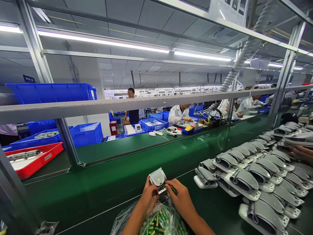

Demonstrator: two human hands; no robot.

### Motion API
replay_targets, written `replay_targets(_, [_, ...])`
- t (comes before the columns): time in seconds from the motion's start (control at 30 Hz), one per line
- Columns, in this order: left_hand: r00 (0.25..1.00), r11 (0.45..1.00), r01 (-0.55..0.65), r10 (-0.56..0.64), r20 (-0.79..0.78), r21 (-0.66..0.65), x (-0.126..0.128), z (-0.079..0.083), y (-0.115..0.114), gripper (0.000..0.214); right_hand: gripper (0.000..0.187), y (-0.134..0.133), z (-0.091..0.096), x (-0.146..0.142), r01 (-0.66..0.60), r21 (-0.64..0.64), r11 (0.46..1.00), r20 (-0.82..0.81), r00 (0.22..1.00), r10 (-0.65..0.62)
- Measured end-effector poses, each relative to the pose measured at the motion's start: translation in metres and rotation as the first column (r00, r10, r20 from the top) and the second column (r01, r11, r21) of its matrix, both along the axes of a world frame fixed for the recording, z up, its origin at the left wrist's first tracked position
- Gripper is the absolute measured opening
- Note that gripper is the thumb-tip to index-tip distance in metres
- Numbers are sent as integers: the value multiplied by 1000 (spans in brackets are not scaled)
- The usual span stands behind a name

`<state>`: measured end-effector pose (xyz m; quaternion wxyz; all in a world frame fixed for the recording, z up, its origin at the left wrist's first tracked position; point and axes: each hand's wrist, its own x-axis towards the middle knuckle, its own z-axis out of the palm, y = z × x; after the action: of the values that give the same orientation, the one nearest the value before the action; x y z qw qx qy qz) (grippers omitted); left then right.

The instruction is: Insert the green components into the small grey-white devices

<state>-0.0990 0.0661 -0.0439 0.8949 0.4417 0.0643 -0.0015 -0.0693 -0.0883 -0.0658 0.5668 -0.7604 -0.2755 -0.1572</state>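
Holding: a small grey housing (157,177) is gripped, tilted, by the left hand (148,195) — the right hand (179,199) is pressed against its near side.
Pinching: a green cylinder (174,190) is pinched in the right hand, its long axis slanting toward the housing.
Below the housing: a clear plastic bag (127,217) of batteries (156,223) is seen — probably.
Right of the housing: grey assemblies (244,181) are ranked on the green desk (220,210).

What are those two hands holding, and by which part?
The left hand holds a small grey-and-white plastic device by its lower edge; the right hand pinches a green cylinder, apparently a battery, by one end.
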Motion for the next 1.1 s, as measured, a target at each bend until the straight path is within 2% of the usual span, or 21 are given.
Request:
replay_targets(0.2, [999,999,-28,29,18,-15,5,-14,5,77,36,2,-1,-2,-84,-91,992,-5,996,84])
replay_targets(0.3, [1000,1000,-21,21,3,-14,7,-18,8,82,35,3,3,-7,-84,-216,973,36,995,94])
replay_targets(0.37, [1000,1000,-11,11,-17,3,6,-18,9,84,34,4,9,-10,-34,-391,920,86,994,73])
replay_targets(0.43, [1000,1000,1,0,-26,31,5,-18,9,84,33,5,15,-14,45,-557,829,139,990,40])
replay_targets(0.5, [1000,999,-11,12,-26,53,4,-18,9,87,33,4,21,-19,86,-643,761,151,988,16])
replay_targets(0.53, [999,998,-24,26,-29,57,4,-17,9,88,33,4,23,-21,68,-643,763,127,992,19])
replay_targets(0.6, [997,997,-69,70,-32,45,5,-16,8,88,35,2,25,-24,-26,-535,844,41,998,56])
replay_targets(0.67, [993,993,-113,114,-21,23,6,-13,8,84,42,-1,24,-24,-111,-313,943,-42,994,103])
replay_targets(0.73, [991,991,-132,133,-4,16,8,-11,8,83,44,-2,21,-20,-119,-99,988,-138,985,105])
replay_targets(0.87, [996,994,-88,89,-16,61,9,-8,10,92,39,0,16,-11,-85,131,988,-315,941,123])
replay_targets(0.93, [996,995,-84,85,-22,59,9,-8,10,98,47,3,15,-8,-91,200,976,-326,933,153])
replay_targets(1.03, [993,993,-117,117,-4,-1,9,-7,10,100,62,4,13,-7,-97,243,965,-330,927,177])
replay_targets(1.1, [991,990,-135,135,-4,-48,10,-7,10,92,59,3,13,-7,-68,188,980,-317,940,126])
